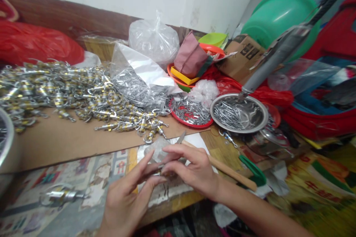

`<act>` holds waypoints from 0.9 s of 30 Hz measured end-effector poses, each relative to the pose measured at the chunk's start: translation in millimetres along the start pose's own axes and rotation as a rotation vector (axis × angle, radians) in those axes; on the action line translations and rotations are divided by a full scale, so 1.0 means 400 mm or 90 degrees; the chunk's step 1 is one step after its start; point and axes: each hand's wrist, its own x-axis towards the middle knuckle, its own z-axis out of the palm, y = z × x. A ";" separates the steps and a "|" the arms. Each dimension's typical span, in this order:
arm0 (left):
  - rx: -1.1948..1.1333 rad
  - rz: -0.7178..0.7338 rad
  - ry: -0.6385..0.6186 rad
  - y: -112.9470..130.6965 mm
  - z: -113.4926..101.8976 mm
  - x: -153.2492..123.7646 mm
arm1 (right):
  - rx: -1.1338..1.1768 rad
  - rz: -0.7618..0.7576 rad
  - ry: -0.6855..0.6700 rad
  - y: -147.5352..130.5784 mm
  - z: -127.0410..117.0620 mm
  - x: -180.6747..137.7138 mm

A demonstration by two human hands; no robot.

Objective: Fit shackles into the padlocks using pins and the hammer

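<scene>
My left hand (128, 194) and my right hand (196, 168) meet above the near edge of the table. Both have thumb and fingers closed round a small shiny piece, mostly hidden and blurred. Just behind the fingers lie a crumpled bit of clear plastic (159, 149) and a pointed metal blade (181, 137). A wooden stick-like handle (232, 173) runs out to the right, past my right wrist. Left of my left hand, one silver-and-yellow metal fitting with a curved hook (63, 194) lies on the printed table covering.
A large heap of similar fittings (58, 89) covers the cardboard (63, 139). Behind are a bag of metal strips (133, 85), a red tray (191, 125) of small parts and a steel bowl (263, 113) of pins. A grey power screwdriver (275, 57) hangs over the bowl.
</scene>
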 end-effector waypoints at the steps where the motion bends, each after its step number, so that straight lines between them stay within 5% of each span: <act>1: 0.003 0.006 0.004 0.002 0.000 0.000 | 0.007 -0.003 -0.010 0.002 0.001 -0.001; 12: 0.079 0.141 -0.017 0.028 -0.018 0.005 | 0.051 0.018 -0.020 -0.005 0.002 -0.030; 15: 0.037 0.039 -0.022 0.042 -0.022 0.013 | -0.020 -0.031 -0.004 -0.011 -0.005 -0.040; 19: -0.067 -0.119 -0.029 0.050 -0.030 0.024 | -0.188 -0.219 -0.061 -0.010 -0.022 -0.049; 23: -0.063 -0.139 -0.065 0.059 -0.036 0.025 | -0.264 -0.317 -0.099 -0.005 -0.033 -0.048; 27: -0.023 -0.131 -0.106 0.065 -0.040 0.027 | -0.275 -0.318 -0.091 -0.001 -0.032 -0.046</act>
